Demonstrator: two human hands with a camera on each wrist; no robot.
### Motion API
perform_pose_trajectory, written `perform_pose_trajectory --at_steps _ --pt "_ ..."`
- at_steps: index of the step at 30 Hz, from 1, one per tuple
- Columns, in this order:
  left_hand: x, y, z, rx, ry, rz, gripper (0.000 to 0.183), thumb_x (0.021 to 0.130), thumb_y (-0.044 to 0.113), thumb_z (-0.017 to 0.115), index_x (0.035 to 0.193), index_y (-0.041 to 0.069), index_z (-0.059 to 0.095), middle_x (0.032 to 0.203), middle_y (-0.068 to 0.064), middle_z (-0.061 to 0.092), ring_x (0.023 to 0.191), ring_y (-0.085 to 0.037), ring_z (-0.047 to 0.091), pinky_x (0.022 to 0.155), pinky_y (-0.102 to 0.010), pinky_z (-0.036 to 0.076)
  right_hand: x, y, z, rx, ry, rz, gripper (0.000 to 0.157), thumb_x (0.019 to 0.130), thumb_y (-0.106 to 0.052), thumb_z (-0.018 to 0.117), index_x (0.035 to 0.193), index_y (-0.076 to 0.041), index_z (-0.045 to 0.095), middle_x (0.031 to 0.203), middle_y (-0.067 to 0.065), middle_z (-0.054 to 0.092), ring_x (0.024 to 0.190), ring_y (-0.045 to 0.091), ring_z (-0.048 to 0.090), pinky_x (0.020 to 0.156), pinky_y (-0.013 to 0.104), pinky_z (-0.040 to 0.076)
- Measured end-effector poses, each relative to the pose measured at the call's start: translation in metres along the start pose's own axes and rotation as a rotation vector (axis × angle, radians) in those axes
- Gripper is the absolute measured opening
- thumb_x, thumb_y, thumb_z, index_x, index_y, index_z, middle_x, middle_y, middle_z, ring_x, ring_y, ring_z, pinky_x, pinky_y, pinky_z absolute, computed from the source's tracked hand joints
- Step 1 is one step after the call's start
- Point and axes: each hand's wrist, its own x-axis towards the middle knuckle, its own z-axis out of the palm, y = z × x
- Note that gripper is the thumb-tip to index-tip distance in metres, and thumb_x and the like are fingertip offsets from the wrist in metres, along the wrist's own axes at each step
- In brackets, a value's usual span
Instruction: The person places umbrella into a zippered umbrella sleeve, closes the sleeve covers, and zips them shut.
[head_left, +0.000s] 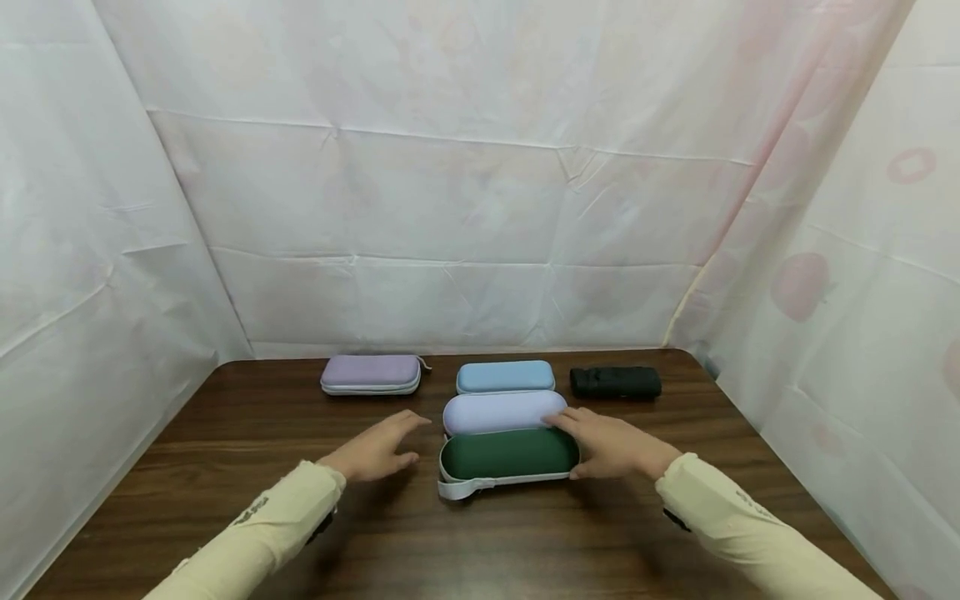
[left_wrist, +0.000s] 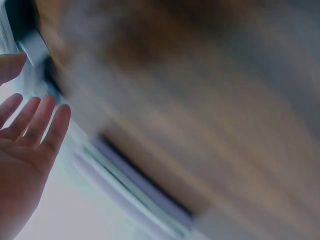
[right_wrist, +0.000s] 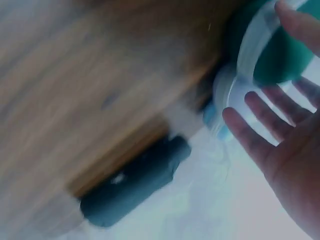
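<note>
A dark green zip case (head_left: pixel 510 454) with a pale trim and a wrist strap (head_left: pixel 459 487) lies nearest to me. Behind it are a lavender case (head_left: pixel 502 412) and a light blue case (head_left: pixel 506 376), lined up front to back. My right hand (head_left: pixel 611 442) is at the right end of the green case, fingertips over the lavender case's edge and thumb low by the green trim; its fingers look spread in the right wrist view. To the left of the green case, my left hand (head_left: pixel 375 448) hovers with fingers extended and nothing in it.
A purple zip case (head_left: pixel 371 372) with a grey zip band lies at the back left of the brown wooden table (head_left: pixel 247 433). At the back right is a black folded pouch or umbrella-like bundle (head_left: pixel 615 382). White patterned sheeting (head_left: pixel 450 192) hangs behind and at both sides.
</note>
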Motion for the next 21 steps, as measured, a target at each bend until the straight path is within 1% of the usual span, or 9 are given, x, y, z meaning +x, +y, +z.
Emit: perform_pose_trajectory --at_steps 3,5,7,9,12,14,18,21 --pt "-0.003 -0.019 -0.015 0.1 0.048 -0.051 0.05 0.086 0.007 0.069 0.13 -0.004 0.05 0.127 -0.019 0.052 0.12 -0.035 0.048 0.099 -0.049 0.038 -0.004 0.018 -0.013 -0.016 0.001 0.018 0.071 0.081 -0.019 0.078 0.141 -0.004 0.043 0.134 0.015 0.048 0.12 0.031 0.047 0.089 0.046 0.045" --pt "-0.003 -0.032 -0.026 0.171 0.076 -0.089 0.051 0.084 0.007 0.071 0.129 -0.006 0.05 0.127 -0.022 0.052 0.12 -0.038 0.047 0.099 -0.051 0.037 -0.005 0.032 -0.021 -0.045 -0.001 0.057 0.065 0.081 -0.017 0.077 0.137 -0.002 0.047 0.131 0.017 0.05 0.119 0.035 0.048 0.089 0.048 0.045" --pt "-0.004 -0.044 -0.036 0.227 0.085 -0.137 0.054 0.084 0.008 0.072 0.131 -0.007 0.049 0.13 -0.024 0.049 0.122 -0.04 0.044 0.098 -0.056 0.035 -0.007 0.048 -0.027 -0.081 -0.006 0.11 0.06 0.081 -0.016 0.077 0.133 -0.001 0.051 0.129 0.019 0.052 0.118 0.038 0.047 0.089 0.049 0.044" --pt "-0.005 -0.055 -0.043 0.263 0.073 -0.19 0.058 0.084 0.009 0.072 0.134 -0.007 0.045 0.134 -0.025 0.046 0.125 -0.042 0.04 0.096 -0.061 0.033 -0.009 0.064 -0.03 -0.109 -0.008 0.172 0.057 0.081 -0.015 0.077 0.131 0.0 0.053 0.127 0.021 0.052 0.118 0.041 0.047 0.089 0.051 0.043" --pt "-0.004 -0.069 -0.052 0.281 0.032 -0.29 0.063 0.085 0.011 0.071 0.139 -0.004 0.04 0.141 -0.024 0.038 0.13 -0.043 0.032 0.093 -0.067 0.031 -0.011 0.083 -0.029 -0.137 0.008 0.25 0.058 0.082 -0.015 0.076 0.132 0.001 0.051 0.128 0.023 0.05 0.118 0.043 0.045 0.089 0.054 0.042" --pt "-0.003 -0.076 -0.056 0.285 0.007 -0.342 0.065 0.086 0.011 0.07 0.14 -0.004 0.038 0.143 -0.025 0.035 0.131 -0.044 0.028 0.093 -0.068 0.03 -0.011 0.093 -0.025 -0.14 0.026 0.296 0.061 0.082 -0.015 0.076 0.134 0.002 0.049 0.13 0.025 0.047 0.12 0.045 0.042 0.09 0.057 0.04" --pt "0.001 -0.086 -0.063 0.273 -0.033 -0.404 0.069 0.087 0.013 0.069 0.143 -0.004 0.033 0.147 -0.027 0.027 0.134 -0.047 0.022 0.094 -0.071 0.025 -0.008 0.104 -0.016 -0.146 0.057 0.351 0.064 0.083 -0.016 0.075 0.136 0.003 0.045 0.136 0.028 0.041 0.124 0.048 0.036 0.093 0.061 0.035" --pt "0.003 -0.091 -0.065 0.259 -0.045 -0.435 0.074 0.087 0.013 0.069 0.146 -0.004 0.027 0.15 -0.026 0.022 0.135 -0.047 0.018 0.095 -0.072 0.021 -0.001 0.107 -0.011 -0.166 0.07 0.364 0.064 0.084 -0.016 0.073 0.138 0.004 0.044 0.138 0.029 0.038 0.125 0.048 0.034 0.095 0.061 0.033"
